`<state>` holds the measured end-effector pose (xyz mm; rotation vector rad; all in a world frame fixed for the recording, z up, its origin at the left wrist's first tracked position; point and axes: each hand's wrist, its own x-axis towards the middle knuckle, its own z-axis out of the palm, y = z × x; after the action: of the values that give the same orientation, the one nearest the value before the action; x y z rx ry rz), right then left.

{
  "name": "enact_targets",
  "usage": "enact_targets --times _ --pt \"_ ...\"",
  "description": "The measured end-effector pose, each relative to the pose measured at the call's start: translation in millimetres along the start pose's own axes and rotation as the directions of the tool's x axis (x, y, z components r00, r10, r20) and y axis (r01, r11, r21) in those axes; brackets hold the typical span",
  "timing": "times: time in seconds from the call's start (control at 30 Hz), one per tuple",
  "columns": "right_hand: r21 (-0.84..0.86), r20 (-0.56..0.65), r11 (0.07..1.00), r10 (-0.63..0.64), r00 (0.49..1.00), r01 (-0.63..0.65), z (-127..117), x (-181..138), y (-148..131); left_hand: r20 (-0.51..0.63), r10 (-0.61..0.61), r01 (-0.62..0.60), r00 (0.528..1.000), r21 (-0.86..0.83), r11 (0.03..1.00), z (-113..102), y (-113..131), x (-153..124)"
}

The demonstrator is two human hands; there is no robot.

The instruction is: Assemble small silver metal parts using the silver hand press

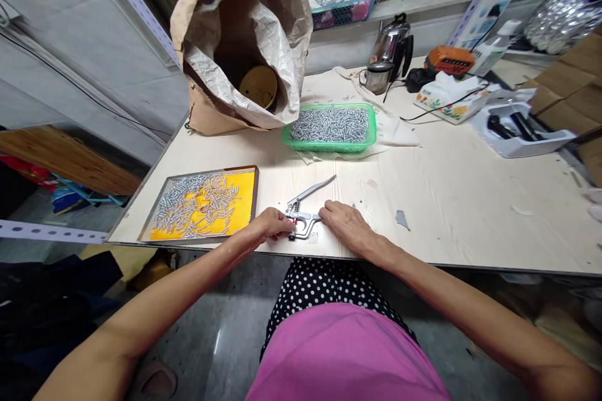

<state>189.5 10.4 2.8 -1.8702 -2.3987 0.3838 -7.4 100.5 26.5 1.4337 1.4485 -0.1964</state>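
Observation:
A pair of metal snap-fastener pliers (305, 219) lies on the table near its front edge, with a spring and the upper handle angled up to the right. My left hand (273, 224) is at the pliers' jaw, fingertips pinched together beside a small red part. What those fingertips hold is too small to make out. At the other side, my right hand (345, 222) has its fingers closed on the end of the lower handle. Left of the pliers, a shallow tray (256, 191) with a yellow bottom holds many small silvery metal pins, partly spread out.
Behind the pliers stands a green basket (371, 128) heaped with similar pins. A large open paper sack (207, 103) is at the back left. Further right are a metal kettle (392, 41), a metal cup (377, 78), a tissue pack (446, 97) and a white holder (512, 144).

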Motion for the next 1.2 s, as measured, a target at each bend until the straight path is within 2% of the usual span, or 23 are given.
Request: enact_targets --times 0.1,0.23,0.37,0.47,0.67,0.73,0.8,0.87,0.93,1.0,1.03,1.1,1.2 --pt "0.063 0.026 0.998 -0.031 0.999 0.029 -8 0 6 0.000 -0.004 0.004 1.000 -0.020 1.000 2 -3 0" --pt "0.073 -0.049 0.992 -0.095 0.994 0.099 -17 15 33 -0.024 0.011 -0.011 1.000 -0.030 0.999 4 -8 -2" --pt "0.010 0.057 0.991 -0.131 0.990 0.131 -16 38 55 -0.066 -0.017 0.015 0.998 -0.040 0.999 7 -9 -3" --pt "-0.015 0.114 0.986 -0.161 0.980 0.164 -16 46 55 -0.076 -0.022 0.018 0.997 -0.048 0.999 9 -10 -4" --pt "-0.048 0.135 0.990 -0.128 0.983 0.135 -24 39 40 -0.066 -0.015 0.012 0.998 -0.040 0.999 10 -12 -5" --pt "-0.034 0.107 0.990 -0.130 0.986 0.134 -24 34 37 -0.068 -0.023 0.024 0.997 0.011 1.000 10 -11 -9" --pt "-0.014 0.065 0.990 -0.138 0.988 0.139 -23 29 34 -0.134 0.031 -0.010 0.991 0.153 0.988 12 -10 -16" --pt "-0.002 0.030 0.989 -0.147 0.989 0.148 -22 24 32 -0.257 0.225 -0.120 0.940 0.369 0.922 17 -6 -23" --pt "-0.001 0.013 0.989 -0.147 0.989 0.147 -21 19 29 -0.288 0.504 -0.268 0.814 0.584 0.766 24 0 -24" --pt "0.014 -0.008 0.988 -0.151 0.989 0.151 -19 15 27 -0.185 0.709 -0.402 0.681 0.715 0.573 31 7 -19" --pt "0.030 -0.021 0.987 -0.156 0.988 0.156 -18 13 26 -0.112 0.765 -0.457 0.634 0.744 0.487 34 11 -14" --pt "0.063 -0.040 0.984 -0.167 0.985 0.169 -16 9 26 0.027 0.810 -0.546 0.586 0.752 0.369 37 17 -2" --pt "0.051 -0.016 0.992 -0.111 0.994 0.111 -18 2 27 0.174 0.795 -0.608 0.581 0.742 0.283 38 22 9"
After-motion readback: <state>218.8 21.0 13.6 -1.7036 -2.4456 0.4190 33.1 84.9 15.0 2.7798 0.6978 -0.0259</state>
